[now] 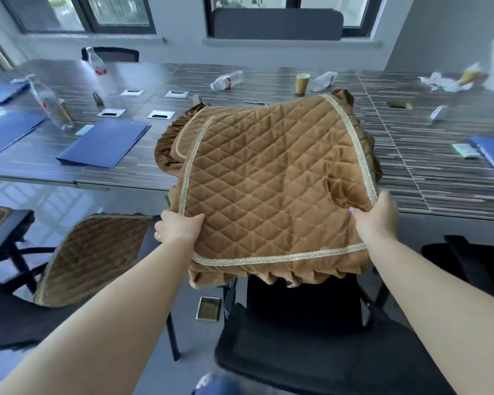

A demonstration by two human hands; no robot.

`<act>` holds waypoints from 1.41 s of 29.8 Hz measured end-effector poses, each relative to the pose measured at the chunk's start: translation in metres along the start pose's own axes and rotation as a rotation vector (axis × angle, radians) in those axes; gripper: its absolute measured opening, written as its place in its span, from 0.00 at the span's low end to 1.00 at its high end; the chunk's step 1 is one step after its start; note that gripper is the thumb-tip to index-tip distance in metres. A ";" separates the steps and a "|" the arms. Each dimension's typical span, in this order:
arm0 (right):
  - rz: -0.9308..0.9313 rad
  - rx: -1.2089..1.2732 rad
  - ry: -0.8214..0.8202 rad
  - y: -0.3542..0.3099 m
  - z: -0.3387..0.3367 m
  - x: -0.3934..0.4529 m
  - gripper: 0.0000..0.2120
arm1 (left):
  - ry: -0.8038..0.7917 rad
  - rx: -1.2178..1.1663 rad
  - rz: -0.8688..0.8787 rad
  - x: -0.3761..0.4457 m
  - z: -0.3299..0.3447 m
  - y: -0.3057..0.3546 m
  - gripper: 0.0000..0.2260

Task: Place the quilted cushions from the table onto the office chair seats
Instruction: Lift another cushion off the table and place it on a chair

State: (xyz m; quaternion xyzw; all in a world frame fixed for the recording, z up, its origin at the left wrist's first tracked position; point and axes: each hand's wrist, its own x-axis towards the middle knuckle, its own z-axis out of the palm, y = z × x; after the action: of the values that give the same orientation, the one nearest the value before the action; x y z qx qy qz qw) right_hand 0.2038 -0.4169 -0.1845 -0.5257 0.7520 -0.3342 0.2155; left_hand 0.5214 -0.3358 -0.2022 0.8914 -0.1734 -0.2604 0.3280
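A brown quilted cushion [271,178] with gold braid and a ruffled edge hangs half off the table's front edge, above a black office chair [311,346]. My left hand [180,228] grips its near left side. My right hand [375,215] grips its near right side. Under it on the table lies another brown cushion [169,143], mostly hidden. A third quilted cushion [94,255] lies on the seat of the chair to the left.
The long striped table [425,166] carries blue folders [106,142], plastic bottles [50,104], a paper cup [302,83] and crumpled wrappers. More black chairs stand at the far left [3,232] and right [474,263]. A floor socket plate [208,308] lies between chairs.
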 end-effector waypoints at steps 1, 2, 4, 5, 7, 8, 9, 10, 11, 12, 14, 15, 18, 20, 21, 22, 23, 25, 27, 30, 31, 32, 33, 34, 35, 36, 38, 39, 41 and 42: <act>-0.020 0.013 -0.002 0.001 -0.009 0.001 0.14 | -0.017 0.005 -0.007 -0.010 0.003 0.002 0.37; -0.041 0.014 0.001 0.002 -0.017 0.001 0.13 | -0.030 0.012 -0.014 -0.016 0.005 0.002 0.38; -0.088 0.016 -0.010 0.000 -0.032 0.004 0.12 | -0.048 0.011 -0.029 -0.025 0.008 0.004 0.39; -0.116 0.021 -0.016 -0.004 -0.039 0.008 0.12 | -0.049 0.003 -0.033 -0.028 0.010 0.008 0.40; -0.152 0.023 -0.019 -0.010 -0.046 0.015 0.12 | -0.053 -0.019 -0.050 -0.028 0.013 0.012 0.41; -0.171 0.022 -0.014 -0.013 -0.050 0.020 0.13 | -0.056 -0.039 -0.059 -0.027 0.015 0.016 0.42; -0.189 0.030 -0.012 -0.016 -0.053 0.025 0.13 | -0.065 -0.056 -0.068 -0.028 0.017 0.021 0.43; -0.205 0.045 -0.007 -0.019 -0.055 0.030 0.13 | -0.073 -0.066 -0.081 -0.028 0.019 0.025 0.44; -0.220 0.066 -0.002 -0.022 -0.057 0.035 0.14 | -0.076 -0.069 -0.092 -0.029 0.021 0.031 0.45; -0.233 0.074 -0.003 -0.024 -0.059 0.039 0.15 | -0.077 -0.074 -0.104 -0.030 0.022 0.034 0.45; -0.257 0.062 -0.008 -0.029 -0.063 0.046 0.16 | -0.073 -0.089 -0.089 -0.035 0.025 0.041 0.44; -0.274 0.059 -0.018 -0.031 -0.064 0.050 0.16 | -0.071 -0.097 -0.057 -0.038 0.027 0.047 0.43; -0.365 0.040 -0.065 -0.042 -0.063 0.061 0.17 | -0.082 -0.144 0.070 -0.052 0.036 0.075 0.41; -0.449 0.009 -0.098 -0.048 -0.064 0.071 0.18 | -0.089 -0.161 0.185 -0.071 0.044 0.097 0.42; -0.489 -0.020 -0.114 -0.049 -0.065 0.075 0.18 | -0.087 -0.158 0.258 -0.080 0.048 0.105 0.41; -0.526 -0.047 -0.127 -0.049 -0.067 0.080 0.18 | -0.067 -0.141 0.350 -0.090 0.053 0.112 0.41; -0.552 -0.055 -0.138 -0.049 -0.072 0.085 0.18 | -0.029 -0.105 0.462 -0.099 0.057 0.118 0.40; -0.605 -0.054 -0.146 -0.051 -0.083 0.098 0.18 | 0.056 -0.016 0.714 -0.118 0.064 0.131 0.39; -0.695 -0.094 -0.165 -0.054 -0.098 0.111 0.19 | 0.118 0.073 0.924 -0.137 0.067 0.144 0.37; -0.862 -0.214 -0.222 -0.059 -0.120 0.123 0.19 | 0.207 0.187 1.147 -0.162 0.070 0.162 0.34; -0.919 -0.265 -0.246 -0.059 -0.128 0.127 0.19 | 0.252 0.214 1.220 -0.170 0.072 0.168 0.34; -0.966 -0.323 -0.264 -0.059 -0.131 0.128 0.18 | 0.293 0.244 1.291 -0.172 0.073 0.172 0.34; -1.022 -0.372 -0.279 -0.059 -0.134 0.130 0.18 | 0.339 0.278 1.343 -0.177 0.075 0.178 0.34; -1.093 -0.400 -0.289 -0.060 -0.138 0.131 0.17 | 0.381 0.318 1.375 -0.183 0.077 0.183 0.34; -1.154 -0.417 -0.302 -0.060 -0.142 0.133 0.16 | 0.402 0.374 1.387 -0.190 0.079 0.189 0.34; -1.196 -0.418 -0.306 -0.062 -0.145 0.134 0.15 | 0.381 0.452 1.372 -0.197 0.078 0.193 0.33; -1.250 -0.384 -0.317 -0.064 -0.150 0.139 0.13 | 0.309 0.589 1.304 -0.210 0.082 0.197 0.29; -1.276 -0.354 -0.317 -0.064 -0.152 0.141 0.12 | 0.287 0.617 1.274 -0.216 0.084 0.197 0.27; -1.356 -0.285 -0.279 -0.062 -0.153 0.144 0.13 | 0.269 0.579 1.236 -0.228 0.085 0.198 0.18; -1.398 -0.252 -0.231 -0.060 -0.151 0.145 0.15 | 0.274 0.526 1.225 -0.231 0.086 0.197 0.13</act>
State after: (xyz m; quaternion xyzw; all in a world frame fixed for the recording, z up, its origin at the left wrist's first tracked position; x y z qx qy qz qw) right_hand 0.0887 -0.5235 -0.0336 -0.9371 0.2447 -0.2469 -0.0328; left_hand 0.2587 -0.4098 -0.0439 0.7073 -0.6614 0.1387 0.2075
